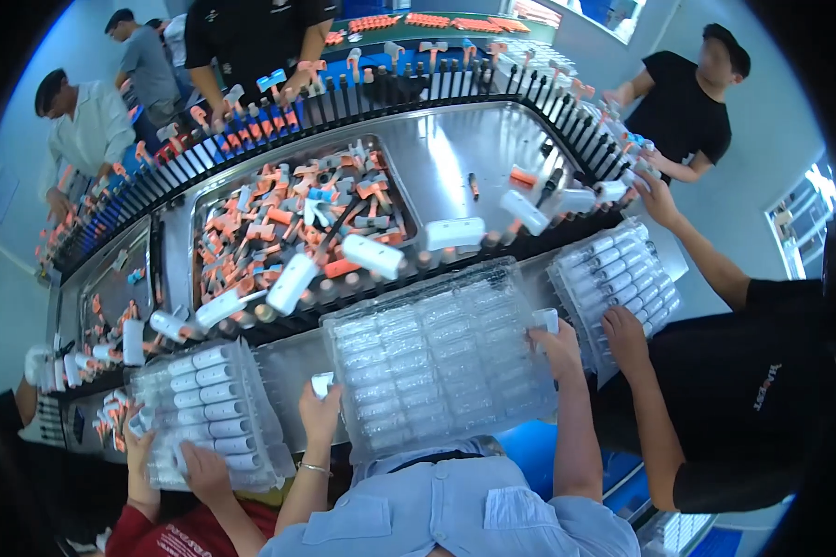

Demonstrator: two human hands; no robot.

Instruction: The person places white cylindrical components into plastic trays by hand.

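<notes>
In front of me lies a stack of clear plastic blister trays (pixel 441 357) with rows of moulded pockets. My left hand (pixel 320 414) is closed on a small white plastic piece (pixel 322 382) beside the trays' left edge. At their right edge, my right hand (pixel 559 351) grips another white plastic piece (pixel 545 321), its fingers wrapped round it. Past the trays runs a conveyor carrying upright holders, some topped with white plastic housings (pixel 451 233). Which parts exactly I hold is too small to tell.
A metal tray (pixel 195 251) inside the conveyor loop holds a heap of orange and grey parts (pixel 288 218). Co-workers' hands work at trays of white housings on the left (pixel 204 408) and right (pixel 622 278). Other people stand across the line.
</notes>
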